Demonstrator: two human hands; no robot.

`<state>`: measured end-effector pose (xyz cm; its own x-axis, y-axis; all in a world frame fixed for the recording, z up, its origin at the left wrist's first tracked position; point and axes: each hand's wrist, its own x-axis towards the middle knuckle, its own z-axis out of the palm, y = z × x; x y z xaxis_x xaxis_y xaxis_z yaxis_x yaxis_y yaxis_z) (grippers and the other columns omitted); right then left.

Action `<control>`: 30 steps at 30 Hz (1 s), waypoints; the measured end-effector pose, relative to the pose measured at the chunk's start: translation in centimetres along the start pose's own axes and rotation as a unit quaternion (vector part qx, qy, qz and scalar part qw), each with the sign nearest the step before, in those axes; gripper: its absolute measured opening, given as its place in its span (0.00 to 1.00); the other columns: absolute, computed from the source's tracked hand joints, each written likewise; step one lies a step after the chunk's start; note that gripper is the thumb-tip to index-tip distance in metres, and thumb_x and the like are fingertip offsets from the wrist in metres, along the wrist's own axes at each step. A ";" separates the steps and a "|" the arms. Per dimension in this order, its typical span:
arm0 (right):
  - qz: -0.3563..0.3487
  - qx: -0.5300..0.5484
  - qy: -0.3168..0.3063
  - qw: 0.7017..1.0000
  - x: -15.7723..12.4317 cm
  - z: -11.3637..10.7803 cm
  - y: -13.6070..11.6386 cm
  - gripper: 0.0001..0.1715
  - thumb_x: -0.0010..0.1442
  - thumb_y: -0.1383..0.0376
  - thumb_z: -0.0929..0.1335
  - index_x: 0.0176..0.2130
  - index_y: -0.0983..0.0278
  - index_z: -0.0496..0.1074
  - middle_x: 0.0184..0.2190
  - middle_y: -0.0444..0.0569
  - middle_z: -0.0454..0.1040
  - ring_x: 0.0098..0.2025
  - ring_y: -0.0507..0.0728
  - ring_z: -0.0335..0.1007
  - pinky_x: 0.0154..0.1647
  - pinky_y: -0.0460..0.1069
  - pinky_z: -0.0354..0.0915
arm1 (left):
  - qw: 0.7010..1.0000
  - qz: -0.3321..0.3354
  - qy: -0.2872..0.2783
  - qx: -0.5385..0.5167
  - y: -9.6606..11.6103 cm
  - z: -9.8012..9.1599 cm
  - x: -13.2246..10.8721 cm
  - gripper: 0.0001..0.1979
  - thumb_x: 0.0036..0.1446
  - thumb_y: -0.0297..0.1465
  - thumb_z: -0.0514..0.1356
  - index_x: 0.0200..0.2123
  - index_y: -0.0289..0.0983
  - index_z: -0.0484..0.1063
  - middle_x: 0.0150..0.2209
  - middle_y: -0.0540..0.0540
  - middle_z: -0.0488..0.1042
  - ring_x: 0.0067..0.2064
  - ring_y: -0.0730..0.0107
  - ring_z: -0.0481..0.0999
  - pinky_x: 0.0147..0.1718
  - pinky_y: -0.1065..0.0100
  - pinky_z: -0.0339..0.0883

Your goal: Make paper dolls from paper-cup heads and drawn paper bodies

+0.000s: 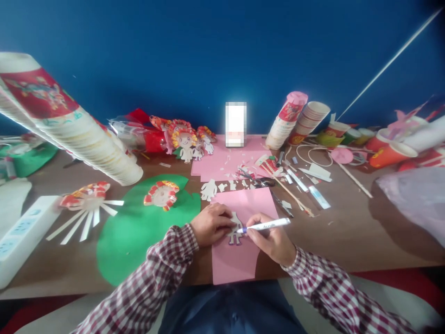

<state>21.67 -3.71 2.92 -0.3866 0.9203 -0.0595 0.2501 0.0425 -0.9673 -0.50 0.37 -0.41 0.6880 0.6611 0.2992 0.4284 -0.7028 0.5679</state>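
Note:
A white paper doll cutout (234,230) with a purple edge along parts of its outline lies on a sheet of pink paper (239,264). My left hand (212,223) rests palm down at its left side, fingers stretched over the cutout's edge and pressing it to the sheet. In my right hand (273,239) is a white marker (274,224), gripped like a pen. Its purple tip end reaches the cutout's right side.
A green paper leaf (128,241) lies to the left, bearing a red and yellow paper ring (162,195). Behind are finished paper dolls (185,144), scissors (266,178) and scraps. Tall paper cup stacks stand left (86,130) and right (287,120). A blurred bright rectangle (236,124) is at the back.

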 end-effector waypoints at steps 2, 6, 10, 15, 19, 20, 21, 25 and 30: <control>0.007 -0.026 0.014 1.000 -0.5 0.1 -0.4 0.06 0.60 0.62 0.65 0.36 0.63 0.67 0.23 0.43 0.68 0.21 0.49 0.60 0.21 0.43 0.57 | 1.000 0.000 0.005 0.000 -0.1 0.0 -0.1 0.09 0.57 0.31 0.58 0.39 0.41 0.77 0.40 0.44 0.72 0.41 0.65 0.69 0.42 0.63 0.63; 0.029 -0.055 0.021 0.998 -1.1 1.0 -0.5 0.06 0.61 0.62 0.65 0.36 0.63 0.68 0.24 0.44 0.70 0.21 0.49 0.60 0.21 0.43 0.58 | 1.000 0.006 0.011 0.000 0.0 0.0 -0.1 0.09 0.58 0.32 0.57 0.39 0.40 0.77 0.40 0.43 0.72 0.41 0.65 0.69 0.42 0.63 0.63; 0.029 -0.090 0.036 0.995 -1.2 1.8 -0.2 0.06 0.60 0.62 0.65 0.35 0.64 0.68 0.23 0.44 0.70 0.20 0.49 0.59 0.20 0.44 0.57 | 1.000 0.002 0.016 -0.001 0.0 0.2 -0.2 0.12 0.61 0.34 0.54 0.39 0.40 0.77 0.40 0.42 0.72 0.42 0.65 0.69 0.42 0.62 0.63; 0.016 -0.114 0.050 0.992 -1.4 1.9 -0.1 0.06 0.60 0.62 0.65 0.34 0.64 0.68 0.22 0.44 0.68 0.19 0.49 0.59 0.19 0.44 0.57 | 1.000 0.009 0.028 0.006 -0.4 0.6 -0.3 0.13 0.62 0.32 0.52 0.39 0.40 0.77 0.39 0.43 0.72 0.41 0.65 0.69 0.41 0.63 0.64; 0.007 -0.121 0.052 0.991 -1.4 1.9 -0.2 0.06 0.60 0.62 0.65 0.35 0.63 0.68 0.22 0.44 0.68 0.19 0.50 0.60 0.19 0.44 0.57 | 1.000 0.011 0.013 0.010 -0.7 0.6 -0.4 0.12 0.61 0.31 0.54 0.40 0.41 0.77 0.40 0.44 0.72 0.42 0.66 0.69 0.43 0.63 0.64; 0.007 -0.123 0.054 0.991 -1.4 1.9 -0.3 0.06 0.60 0.62 0.65 0.35 0.63 0.68 0.22 0.43 0.68 0.19 0.50 0.60 0.20 0.44 0.57 | 1.000 0.013 0.011 0.011 -0.7 0.5 -0.4 0.11 0.61 0.31 0.54 0.40 0.42 0.77 0.41 0.44 0.72 0.42 0.65 0.69 0.43 0.63 0.64; 0.008 -0.125 0.057 0.990 -1.4 1.9 -0.3 0.06 0.60 0.62 0.65 0.36 0.63 0.67 0.22 0.43 0.68 0.19 0.49 0.60 0.20 0.44 0.58 | 1.000 0.015 0.010 0.012 -0.7 0.5 -0.4 0.11 0.60 0.31 0.54 0.40 0.41 0.77 0.41 0.44 0.72 0.42 0.65 0.69 0.43 0.62 0.63; 0.011 -0.130 0.059 0.990 -1.3 2.3 -0.1 0.06 0.60 0.62 0.65 0.34 0.63 0.66 0.20 0.42 0.66 0.19 0.49 0.58 0.19 0.44 0.57 | 1.000 0.024 0.015 0.011 -0.8 0.5 -0.4 0.11 0.60 0.31 0.55 0.40 0.41 0.77 0.41 0.43 0.72 0.42 0.65 0.69 0.42 0.62 0.63; 0.002 -0.152 0.061 0.987 -1.3 2.6 0.3 0.05 0.59 0.63 0.66 0.34 0.63 0.67 0.22 0.44 0.69 0.22 0.51 0.64 0.21 0.44 0.60 | 0.999 0.023 0.019 0.019 -0.9 0.7 -0.5 0.11 0.60 0.32 0.55 0.40 0.42 0.77 0.40 0.43 0.72 0.41 0.65 0.69 0.42 0.62 0.63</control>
<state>19.98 -5.89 2.02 -0.2800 0.9599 -0.0148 0.5125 0.1364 -0.8478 -0.79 0.52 -1.60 0.6852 0.6367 0.3537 0.4193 -0.7419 0.5232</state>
